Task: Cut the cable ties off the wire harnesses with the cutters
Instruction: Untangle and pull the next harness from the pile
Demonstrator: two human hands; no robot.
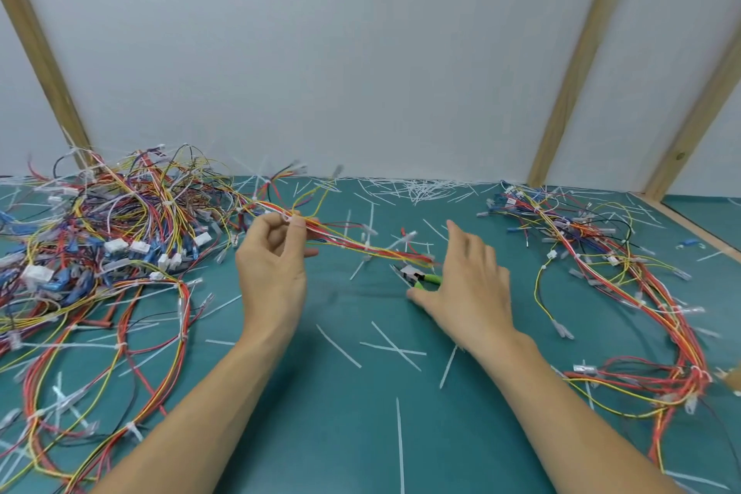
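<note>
My left hand (272,265) pinches a red, yellow and white wire harness (361,247) between thumb and fingertips, lifting it off the green mat. The harness runs from the big pile on the left down to the mat near the cutters. A white cable tie (367,253) wraps it midway. The cutters (417,276), with green handles and metal jaws, lie on the mat. My right hand (469,285) hovers over their handles with fingers spread and straight, partly hiding them; it grips nothing.
A large tangled pile of harnesses (104,249) fills the left side. Another set of harnesses (625,273) lies on the right. Cut white tie pieces (417,186) are scattered over the green mat (341,425). Wooden frame posts (573,64) stand behind.
</note>
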